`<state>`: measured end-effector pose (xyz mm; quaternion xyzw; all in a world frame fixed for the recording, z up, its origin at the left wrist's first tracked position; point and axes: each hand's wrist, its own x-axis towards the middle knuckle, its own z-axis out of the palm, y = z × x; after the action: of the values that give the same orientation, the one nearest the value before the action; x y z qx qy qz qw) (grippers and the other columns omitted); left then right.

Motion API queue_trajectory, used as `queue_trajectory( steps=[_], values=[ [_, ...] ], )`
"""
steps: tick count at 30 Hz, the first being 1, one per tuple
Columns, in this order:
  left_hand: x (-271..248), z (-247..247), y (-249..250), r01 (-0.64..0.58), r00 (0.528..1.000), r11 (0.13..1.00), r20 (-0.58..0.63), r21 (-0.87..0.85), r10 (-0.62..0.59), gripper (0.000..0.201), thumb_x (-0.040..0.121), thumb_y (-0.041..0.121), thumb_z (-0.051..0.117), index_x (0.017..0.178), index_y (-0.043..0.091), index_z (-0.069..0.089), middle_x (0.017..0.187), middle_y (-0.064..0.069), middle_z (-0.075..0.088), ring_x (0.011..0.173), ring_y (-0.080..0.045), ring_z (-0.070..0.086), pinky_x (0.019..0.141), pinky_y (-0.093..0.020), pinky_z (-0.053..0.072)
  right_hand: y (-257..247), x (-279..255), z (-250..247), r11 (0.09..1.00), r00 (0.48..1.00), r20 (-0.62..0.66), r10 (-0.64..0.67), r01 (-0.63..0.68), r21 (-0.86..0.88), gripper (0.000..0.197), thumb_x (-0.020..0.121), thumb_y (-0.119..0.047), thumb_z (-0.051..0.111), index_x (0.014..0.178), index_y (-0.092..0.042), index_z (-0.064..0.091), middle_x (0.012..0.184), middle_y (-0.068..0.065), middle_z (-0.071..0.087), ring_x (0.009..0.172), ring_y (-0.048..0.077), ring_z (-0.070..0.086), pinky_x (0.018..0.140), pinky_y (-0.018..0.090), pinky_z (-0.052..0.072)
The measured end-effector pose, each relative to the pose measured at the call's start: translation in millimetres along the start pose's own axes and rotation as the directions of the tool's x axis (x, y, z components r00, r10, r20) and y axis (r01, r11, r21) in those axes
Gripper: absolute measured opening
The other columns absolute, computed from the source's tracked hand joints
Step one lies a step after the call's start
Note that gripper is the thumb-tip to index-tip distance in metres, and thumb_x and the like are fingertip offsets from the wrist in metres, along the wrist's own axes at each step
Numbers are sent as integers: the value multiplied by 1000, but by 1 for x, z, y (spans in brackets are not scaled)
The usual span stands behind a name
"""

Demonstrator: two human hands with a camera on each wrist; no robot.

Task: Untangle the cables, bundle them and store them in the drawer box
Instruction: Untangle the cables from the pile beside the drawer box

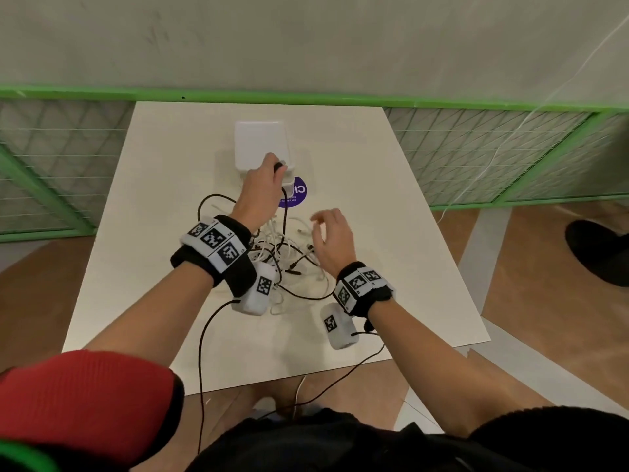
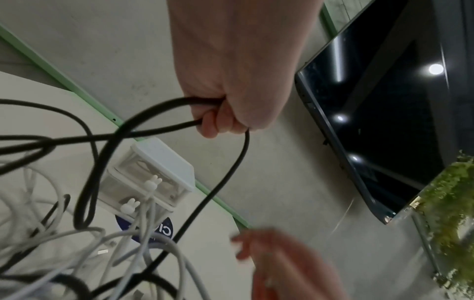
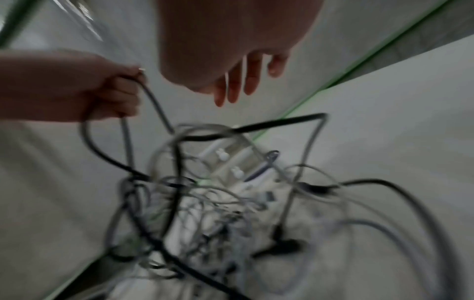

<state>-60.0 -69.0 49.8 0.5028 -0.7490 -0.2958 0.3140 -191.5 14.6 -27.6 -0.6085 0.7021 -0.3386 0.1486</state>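
Observation:
A tangle of black and white cables [image 1: 284, 257] lies in the middle of the white table [image 1: 391, 212]. My left hand [image 1: 263, 185] is raised above it and grips a black cable [image 2: 159, 113] in its curled fingers [image 2: 215, 121]; strands of that cable hang down into the pile. My right hand [image 1: 332, 236] hovers over the right side of the tangle with fingers [image 3: 238, 85] spread and holding nothing. The white drawer box [image 1: 260, 144] stands at the back of the table; its two clear drawers with rabbit-shaped knobs [image 2: 152, 180] look closed.
A round purple sticker [image 1: 296, 194] lies in front of the box. A green mesh fence [image 1: 510, 151] runs behind the table. A dark shoe [image 1: 599, 253] is on the floor at right. Sensor leads [image 1: 204, 352] trail from both wrists off the table's near edge.

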Motion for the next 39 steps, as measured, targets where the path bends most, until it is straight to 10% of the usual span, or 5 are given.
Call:
queue_trajectory(
  steps=[4, 10, 17, 23, 39],
  values=[
    [1, 2, 12, -74, 996, 995, -52, -62, 71, 23, 101, 20, 34, 105, 1, 46, 62, 6, 43, 52, -7, 40, 45, -18, 32, -34, 4, 13, 964, 966, 258, -14, -56, 262, 22, 94, -17, 50, 108, -4, 61, 106, 11, 63, 64, 5, 48, 66, 19, 38],
    [-5, -8, -9, -27, 974, 998, -226, -60, 13, 23, 102, 18, 33, 105, -2, 45, 60, 3, 40, 49, -13, 36, 45, -20, 29, -14, 23, 3, 974, 992, 39, 119, -124, 190, 17, 89, -14, 55, 99, -15, 70, 96, 2, 72, 82, 19, 64, 78, 36, 52],
    [-14, 2, 5, -186, 971, 755, -1, 628, 240, 26, 96, 13, 41, 120, 6, 48, 142, -13, 39, 133, -29, 36, 113, -51, 11, -32, 23, -6, 997, 995, 72, -71, 71, 6, 16, 86, -14, 58, 95, -8, 70, 88, 9, 71, 80, 24, 61, 68, 30, 43],
    [-21, 26, 0, -214, 976, 800, 146, 560, 159, 21, 98, 12, 39, 117, 3, 42, 91, -16, 67, 80, -35, 64, 62, -35, 38, -40, 15, 0, 982, 999, -19, 38, -34, 185, 11, 76, -17, 65, 84, -10, 70, 77, 3, 70, 70, 20, 62, 71, 38, 52],
    [-8, -4, 19, -90, 969, 992, -237, -85, 68, 25, 102, 21, 33, 109, -1, 44, 60, 2, 42, 45, -9, 35, 41, -19, 31, -5, 8, 10, 969, 965, 133, 226, -237, 71, 18, 85, -30, 61, 99, -20, 68, 97, -4, 71, 81, 23, 65, 75, 31, 48]
  ],
)
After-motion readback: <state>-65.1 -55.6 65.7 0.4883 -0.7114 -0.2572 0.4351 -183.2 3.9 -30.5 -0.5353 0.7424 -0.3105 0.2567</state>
